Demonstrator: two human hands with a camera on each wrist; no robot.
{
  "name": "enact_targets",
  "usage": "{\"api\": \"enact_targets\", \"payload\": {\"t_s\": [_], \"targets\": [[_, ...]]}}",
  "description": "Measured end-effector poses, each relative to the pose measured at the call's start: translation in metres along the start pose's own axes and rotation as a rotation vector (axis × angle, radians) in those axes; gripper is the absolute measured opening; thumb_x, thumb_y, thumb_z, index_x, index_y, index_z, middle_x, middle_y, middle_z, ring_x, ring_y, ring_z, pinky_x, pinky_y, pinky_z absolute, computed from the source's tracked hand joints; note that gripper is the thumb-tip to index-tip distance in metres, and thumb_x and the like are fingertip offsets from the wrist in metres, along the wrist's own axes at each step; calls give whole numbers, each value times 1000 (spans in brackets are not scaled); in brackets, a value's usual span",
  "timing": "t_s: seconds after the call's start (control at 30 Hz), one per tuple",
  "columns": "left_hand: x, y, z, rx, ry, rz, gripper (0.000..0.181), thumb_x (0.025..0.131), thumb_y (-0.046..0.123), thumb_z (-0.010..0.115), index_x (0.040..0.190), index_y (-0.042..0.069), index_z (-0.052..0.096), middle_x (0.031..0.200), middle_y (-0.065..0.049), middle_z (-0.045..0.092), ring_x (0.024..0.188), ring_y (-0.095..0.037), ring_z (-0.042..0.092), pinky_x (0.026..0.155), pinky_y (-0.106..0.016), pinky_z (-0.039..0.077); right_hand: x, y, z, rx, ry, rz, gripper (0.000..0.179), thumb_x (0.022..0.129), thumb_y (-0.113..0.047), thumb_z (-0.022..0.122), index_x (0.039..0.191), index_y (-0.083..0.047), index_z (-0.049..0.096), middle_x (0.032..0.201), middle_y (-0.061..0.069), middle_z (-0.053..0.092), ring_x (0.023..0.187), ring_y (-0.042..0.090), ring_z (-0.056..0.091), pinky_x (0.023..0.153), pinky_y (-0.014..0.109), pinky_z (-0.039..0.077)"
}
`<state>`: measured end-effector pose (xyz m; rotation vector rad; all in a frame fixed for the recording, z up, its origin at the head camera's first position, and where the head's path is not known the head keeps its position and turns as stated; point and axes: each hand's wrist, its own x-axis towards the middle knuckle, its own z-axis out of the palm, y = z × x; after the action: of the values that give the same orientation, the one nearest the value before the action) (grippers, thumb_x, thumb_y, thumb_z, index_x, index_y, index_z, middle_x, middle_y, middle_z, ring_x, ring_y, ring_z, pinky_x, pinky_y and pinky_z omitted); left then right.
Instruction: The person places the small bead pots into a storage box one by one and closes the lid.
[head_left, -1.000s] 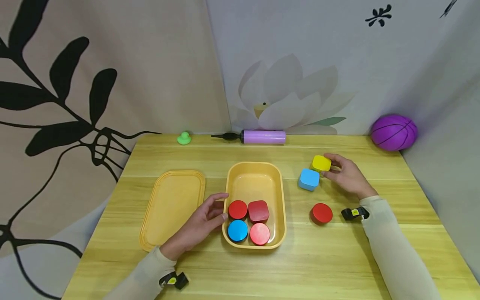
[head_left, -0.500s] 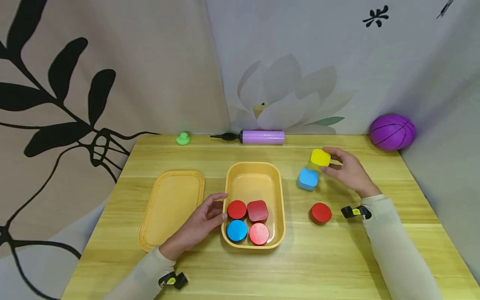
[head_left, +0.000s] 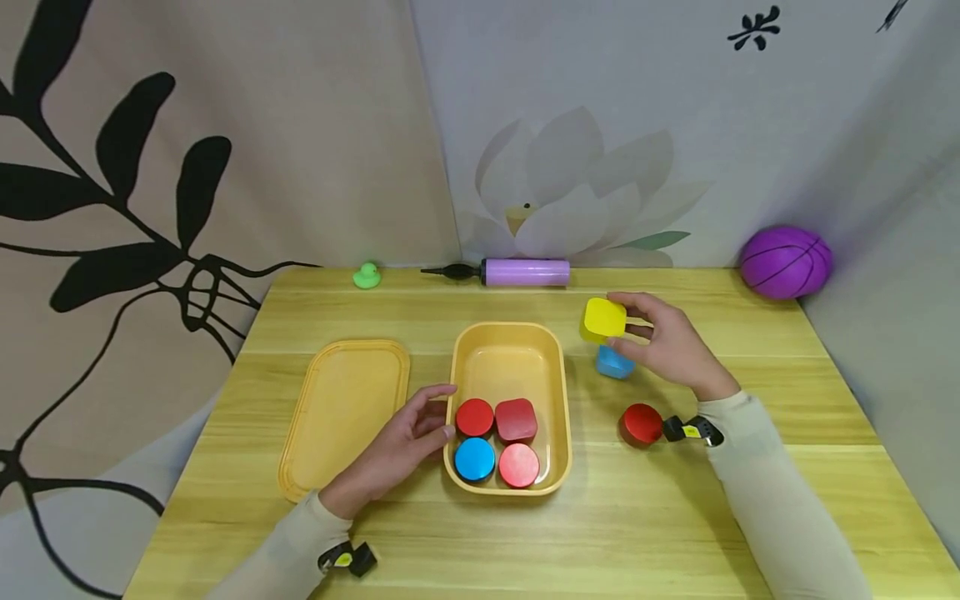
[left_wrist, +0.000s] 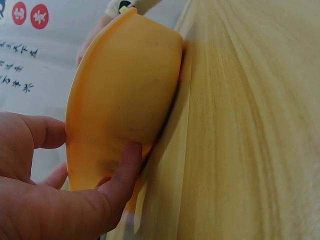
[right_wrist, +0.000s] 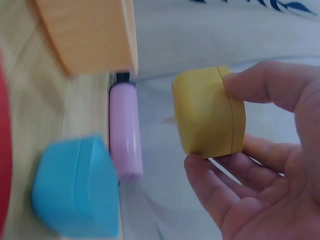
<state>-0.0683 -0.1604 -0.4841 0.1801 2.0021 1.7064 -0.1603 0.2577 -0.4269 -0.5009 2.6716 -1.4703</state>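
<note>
My right hand pinches a small yellow rounded-square box between thumb and fingertips. In the right wrist view, the yellow box is held up off the table, a lid seam showing on it. Below it, a blue rounded-square box sits partly hidden by the hand. My left hand rests its fingertips against the left side of a yellow-orange tray; the left wrist view shows them on the outer wall. Inside the tray are two red round boxes, a dark red rounded-square box and a blue round box.
A red round box stands on the table near my right wrist. Left of the tray lies a flat yellow lid. Along the back edge are a green toy duck, a purple hand pump and a purple ball.
My right hand has lifted the yellow box from behind the blue one and carried it left, toward the tray. My left hand has stayed at the tray's side.
</note>
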Motion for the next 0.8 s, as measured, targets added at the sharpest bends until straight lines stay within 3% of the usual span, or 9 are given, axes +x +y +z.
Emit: {"api": "enact_targets", "payload": {"t_s": [0.13, 0.37, 0.8], "targets": [[1, 0, -1, 4, 0, 4, 60, 107, 21, 64, 161, 24, 38, 150, -18, 51, 134, -33, 58, 96, -41, 60, 6, -14, 12, 14, -38, -48, 65, 93, -7, 80, 152, -3, 53, 145, 14, 60, 127, 31, 61, 107, 40, 53], [1, 0, -1, 0, -4, 1, 60, 107, 22, 64, 160, 25, 38, 150, -18, 51, 135, -33, 58, 97, -41, 60, 17, -33, 34, 10, -87, -92, 66, 90, -4, 80, 151, -3, 54, 146, 12, 59, 125, 31, 62, 105, 45, 56], [-1, 2, 0, 2, 4, -12, 58, 107, 21, 64, 159, 26, 40, 151, -17, 51, 135, -33, 58, 97, -42, 60, 38, -52, 84, 3, -185, -156, 63, 87, -11, 84, 144, -3, 61, 136, 11, 63, 117, 29, 67, 103, 46, 58]]}}
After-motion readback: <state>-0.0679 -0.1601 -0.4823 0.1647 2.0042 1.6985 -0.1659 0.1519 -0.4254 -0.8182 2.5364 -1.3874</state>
